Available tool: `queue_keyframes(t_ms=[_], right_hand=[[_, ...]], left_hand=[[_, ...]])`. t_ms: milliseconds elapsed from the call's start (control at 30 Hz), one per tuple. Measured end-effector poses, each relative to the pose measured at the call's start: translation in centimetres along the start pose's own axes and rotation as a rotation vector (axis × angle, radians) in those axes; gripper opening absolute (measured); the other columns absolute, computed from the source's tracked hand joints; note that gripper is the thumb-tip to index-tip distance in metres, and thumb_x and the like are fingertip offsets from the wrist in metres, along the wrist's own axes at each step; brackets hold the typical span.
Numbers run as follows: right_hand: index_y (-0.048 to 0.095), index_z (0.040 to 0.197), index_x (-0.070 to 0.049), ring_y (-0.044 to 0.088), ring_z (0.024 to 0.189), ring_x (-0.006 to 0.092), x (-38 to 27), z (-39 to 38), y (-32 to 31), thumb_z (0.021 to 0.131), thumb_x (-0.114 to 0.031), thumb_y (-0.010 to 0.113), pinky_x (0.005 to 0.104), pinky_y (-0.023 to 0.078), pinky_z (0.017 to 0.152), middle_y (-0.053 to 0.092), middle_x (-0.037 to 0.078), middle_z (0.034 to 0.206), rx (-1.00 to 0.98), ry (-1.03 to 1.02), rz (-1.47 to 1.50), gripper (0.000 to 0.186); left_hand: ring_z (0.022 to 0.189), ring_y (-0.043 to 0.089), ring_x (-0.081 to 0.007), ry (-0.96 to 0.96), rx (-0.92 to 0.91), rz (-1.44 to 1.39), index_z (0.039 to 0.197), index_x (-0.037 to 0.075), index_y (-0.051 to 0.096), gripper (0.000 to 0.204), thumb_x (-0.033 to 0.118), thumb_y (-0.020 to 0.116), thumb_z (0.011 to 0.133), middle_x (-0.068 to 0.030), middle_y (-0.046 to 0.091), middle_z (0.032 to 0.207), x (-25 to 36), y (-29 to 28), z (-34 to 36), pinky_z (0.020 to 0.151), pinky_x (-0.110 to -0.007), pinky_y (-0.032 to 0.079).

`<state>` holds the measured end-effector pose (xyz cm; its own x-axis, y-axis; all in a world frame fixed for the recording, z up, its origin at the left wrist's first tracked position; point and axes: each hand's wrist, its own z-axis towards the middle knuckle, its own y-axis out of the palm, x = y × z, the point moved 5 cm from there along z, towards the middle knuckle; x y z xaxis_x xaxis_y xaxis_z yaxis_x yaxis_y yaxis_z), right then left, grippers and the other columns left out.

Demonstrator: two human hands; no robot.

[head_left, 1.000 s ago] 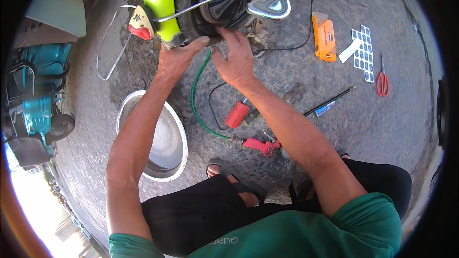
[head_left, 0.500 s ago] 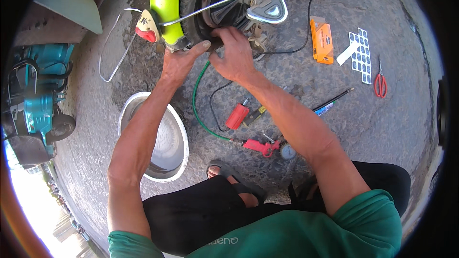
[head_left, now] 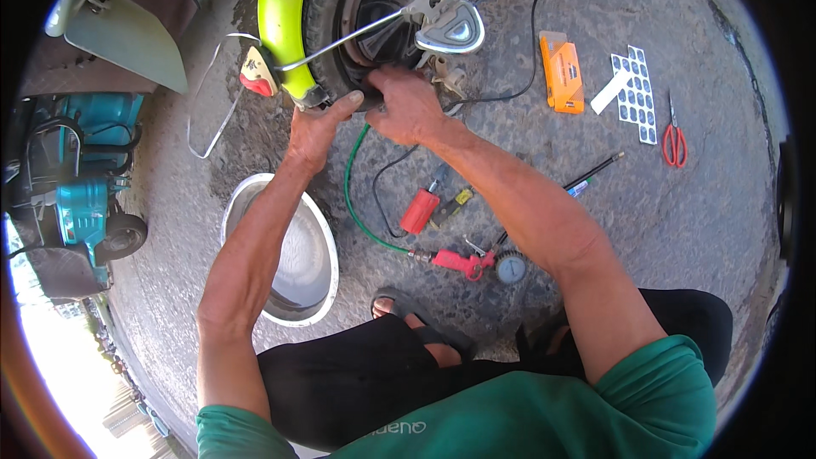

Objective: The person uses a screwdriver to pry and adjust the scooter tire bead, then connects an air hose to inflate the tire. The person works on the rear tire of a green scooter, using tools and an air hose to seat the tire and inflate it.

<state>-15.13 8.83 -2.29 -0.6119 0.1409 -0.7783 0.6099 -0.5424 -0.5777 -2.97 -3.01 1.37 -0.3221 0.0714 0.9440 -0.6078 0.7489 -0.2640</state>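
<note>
While my left hand (head_left: 313,132) and right hand (head_left: 408,109) touch the tyre (head_left: 320,34), most fingertips are hidden, so I cannot tell their grip; the wheel (head_left: 384,10) is cropped above.

- Premises: informal vehicle-repair spot on rough, hard ground (head_left: 697,238); strong daylight (head_left: 51,357) at lower left.
- Equipment at ground level: tyre inflator gun (head_left: 455,261) with dial gauge (head_left: 511,269) and green air hose (head_left: 348,178), red-handled scissors (head_left: 674,146), sheets of dark patches (head_left: 639,110), basin (head_left: 336,269).
- Vehicles: spoked wheel (head_left: 374,17) beneath lime-green fender (head_left: 279,17); teal vehicle (head_left: 81,204) standing at left.
</note>
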Motion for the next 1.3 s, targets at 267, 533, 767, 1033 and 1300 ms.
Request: queue_keyframes(t_ms=[267, 533, 767, 1033, 1300], right_hand=[[0.067, 0.124, -0.008, 0.054, 0.127, 0.0372, 0.4, -0.2, 0.7, 0.072, -0.029, 0.075, 0.0490, 0.043, 0.106, 0.060, 0.015, 0.126, -0.057, 0.009, -0.031, 0.057], [0.068, 0.128, -0.011, 0.055, 0.122, 0.0373, 0.2, -0.3, -0.6, 0.071, -0.022, 0.074, 0.0480, 0.045, 0.104, 0.061, 0.014, 0.124, -0.049, -0.021, -0.079, 0.058], [0.066, 0.133, -0.008, 0.054, 0.129, 0.0378, 0.0, 0.5, -0.4, 0.073, -0.026, 0.072, 0.0438, 0.044, 0.109, 0.060, 0.018, 0.134, -0.226, 0.085, 0.098, 0.063], [0.062, 0.131, 0.007, 0.066, 0.119, 0.0292, -1.3, 0.7, -1.1, 0.078, -0.016, 0.072, 0.0361, 0.048, 0.104, 0.067, 0.021, 0.129, -0.121, 0.043, 0.442, 0.059], [0.062, 0.127, 0.007, 0.068, 0.112, 0.0364, -2.4, 1.3, -0.8, 0.072, -0.017, 0.071, 0.0396, 0.052, 0.097, 0.070, 0.028, 0.115, -0.203, 0.113, 0.394, 0.061]], left_hand=[[0.098, 0.067, -0.0156, 0.029, -0.009, -0.023, 0.122, 0.006, 0.066, 0.048, 0.030, 0.084, 0.084, -0.0038, 0.072, 0.111, -0.7, 0.0, 0.2, 0.078, -0.034, 0.057], [0.088, 0.063, -0.0135, 0.000, 0.012, -0.022, 0.116, 0.006, 0.066, 0.049, 0.028, 0.090, 0.079, -0.0017, 0.069, 0.102, -0.8, -0.3, 0.5, 0.077, -0.032, 0.053], [0.093, 0.063, -0.0132, 0.003, 0.011, -0.053, 0.121, 0.005, 0.066, 0.049, 0.027, 0.088, 0.082, -0.0020, 0.070, 0.109, -1.1, -0.9, 0.4, 0.083, -0.031, 0.052], [0.101, 0.065, -0.0144, 0.030, -0.024, 0.035, 0.123, 0.002, 0.068, 0.049, 0.022, 0.087, 0.083, -0.0050, 0.072, 0.114, -0.2, -0.6, 0.3, 0.092, -0.033, 0.052], [0.101, 0.065, -0.0145, 0.090, -0.022, -0.049, 0.127, 0.003, 0.064, 0.051, 0.015, 0.086, 0.083, -0.0048, 0.070, 0.116, -1.6, -0.4, 0.9, 0.091, -0.032, 0.053]])
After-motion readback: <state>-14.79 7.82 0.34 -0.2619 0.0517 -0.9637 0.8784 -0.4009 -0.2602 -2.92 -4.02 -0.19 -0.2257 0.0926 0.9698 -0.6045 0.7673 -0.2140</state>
